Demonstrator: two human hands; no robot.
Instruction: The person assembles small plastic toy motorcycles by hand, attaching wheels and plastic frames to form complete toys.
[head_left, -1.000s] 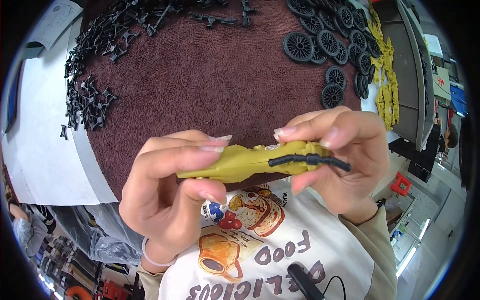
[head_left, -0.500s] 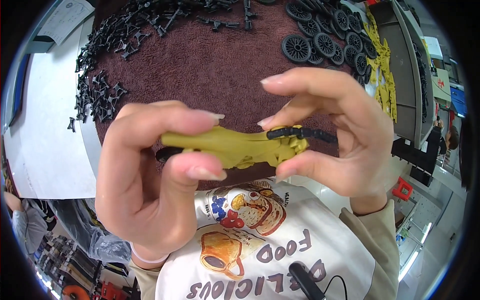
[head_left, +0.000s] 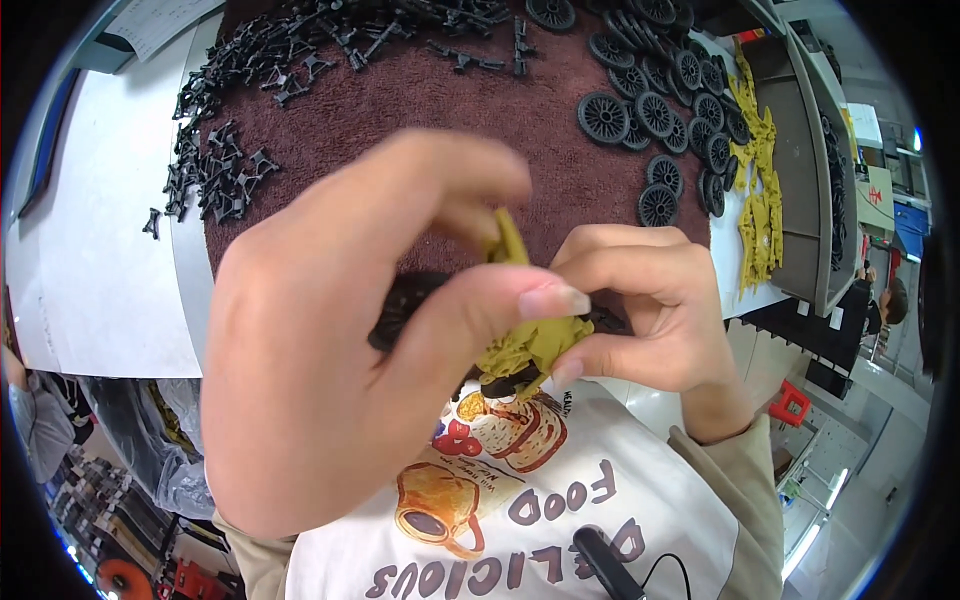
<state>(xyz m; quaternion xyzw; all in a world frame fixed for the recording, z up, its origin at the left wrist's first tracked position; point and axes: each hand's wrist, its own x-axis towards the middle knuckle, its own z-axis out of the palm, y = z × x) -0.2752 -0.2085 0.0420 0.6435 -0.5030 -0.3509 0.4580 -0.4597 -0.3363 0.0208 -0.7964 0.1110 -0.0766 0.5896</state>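
Observation:
Before my chest, both hands hold an olive-yellow plastic toy body with molded folds and black parts on it. My left hand curls around it from the left. Its thumb presses across the top of the yellow piece, while the blurred fingers arch above a thin yellow prong. A black wheel shows partly between the left palm and the body. With thumb and fingers, my right hand pinches the right end, where a dark part is mostly hidden by the fingers.
Many black spoked wheels lie at the far right of the brown towel. Small black plastic parts are heaped along its left and far side. More yellow bodies lie beside a grey tray on the right.
The yellow body has turned from lying lengthwise to a tilted, foreshortened pose. My left hand has moved closer and right, thumb now over the top; my right hand has closed nearer and dropped slightly.

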